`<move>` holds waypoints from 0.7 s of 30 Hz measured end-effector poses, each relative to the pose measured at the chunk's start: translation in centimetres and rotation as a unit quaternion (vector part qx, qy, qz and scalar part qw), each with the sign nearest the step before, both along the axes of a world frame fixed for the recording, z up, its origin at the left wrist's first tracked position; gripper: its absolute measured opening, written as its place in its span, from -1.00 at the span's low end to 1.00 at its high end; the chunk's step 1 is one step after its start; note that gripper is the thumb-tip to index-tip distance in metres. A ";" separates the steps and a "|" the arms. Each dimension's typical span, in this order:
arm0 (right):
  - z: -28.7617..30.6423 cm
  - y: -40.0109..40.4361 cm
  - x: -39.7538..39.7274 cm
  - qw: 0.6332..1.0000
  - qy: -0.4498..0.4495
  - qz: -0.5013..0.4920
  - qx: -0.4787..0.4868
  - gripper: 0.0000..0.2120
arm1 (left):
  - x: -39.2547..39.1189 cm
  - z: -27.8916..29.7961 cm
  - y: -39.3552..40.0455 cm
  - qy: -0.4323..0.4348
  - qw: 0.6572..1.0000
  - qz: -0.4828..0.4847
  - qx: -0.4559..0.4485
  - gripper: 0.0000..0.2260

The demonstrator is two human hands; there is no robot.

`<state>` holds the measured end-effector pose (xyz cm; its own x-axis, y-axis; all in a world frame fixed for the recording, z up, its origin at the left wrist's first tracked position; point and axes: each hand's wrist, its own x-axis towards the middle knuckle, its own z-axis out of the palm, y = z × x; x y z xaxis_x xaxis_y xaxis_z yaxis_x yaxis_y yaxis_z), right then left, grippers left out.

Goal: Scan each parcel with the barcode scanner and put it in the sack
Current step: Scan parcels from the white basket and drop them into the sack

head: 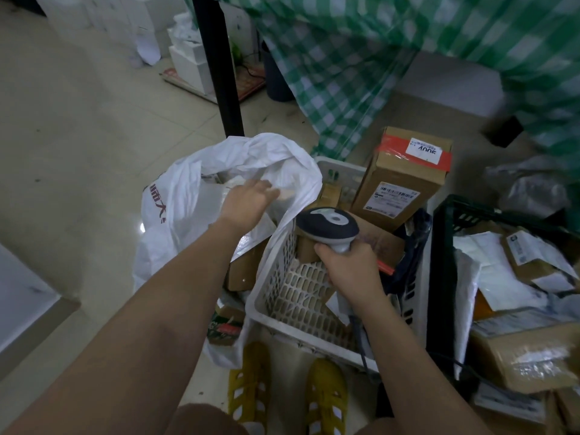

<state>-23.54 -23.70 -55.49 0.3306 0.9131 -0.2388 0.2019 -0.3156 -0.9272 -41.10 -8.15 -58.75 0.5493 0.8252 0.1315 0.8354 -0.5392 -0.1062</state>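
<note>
A white plastic sack [175, 202] with red lettering stands open on the floor, with cardboard parcels [243, 271] inside. My left hand [248, 199] reaches over the sack's mouth with fingers spread and blurred, holding nothing I can make out. My right hand [348, 265] grips the handle of the grey and white barcode scanner [328, 226] above a white perforated basket [282, 306]. A tall cardboard parcel [401, 180] with red tape and a label stands at the basket's far side. Another brown parcel [376, 240] lies in the basket behind the scanner.
A black crate [445, 277] at the right holds several parcels and white mailers [502, 277]. A green checked cloth [361, 58] hangs behind, beside a black post [219, 64]. White boxes [188, 58] stand at the back left. My yellow shoes [251, 384] are on the tiled floor.
</note>
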 end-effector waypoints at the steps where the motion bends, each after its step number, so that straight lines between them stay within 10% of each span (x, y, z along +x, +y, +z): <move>1: -0.2 0.2 0.1 1.000 -0.003 0.000 -0.002 -0.64 | -0.1 -0.9 0.3 0.062 0.998 -0.002 -0.002 -0.73; 4: -0.3 0.4 0.0 1.000 -0.015 0.007 -0.003 -0.57 | -0.6 -3.1 0.7 0.187 0.981 0.049 -0.033 -0.71; 11: -0.4 1.0 0.2 1.000 0.015 0.008 -0.014 -0.74 | -0.2 -4.9 1.6 0.131 0.964 0.135 -0.186 -0.45; 21: 0.4 -0.4 5.3 0.990 0.031 -0.126 -0.052 -0.82 | 4.2 -3.4 -2.5 -0.315 0.943 0.050 -0.098 -0.65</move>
<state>-18.24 -24.10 -55.07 0.5270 0.7726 -0.3540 0.0479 -0.4429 -0.8953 -36.88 -10.70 -62.10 0.3311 0.9111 0.2456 0.7468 -0.4121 0.5219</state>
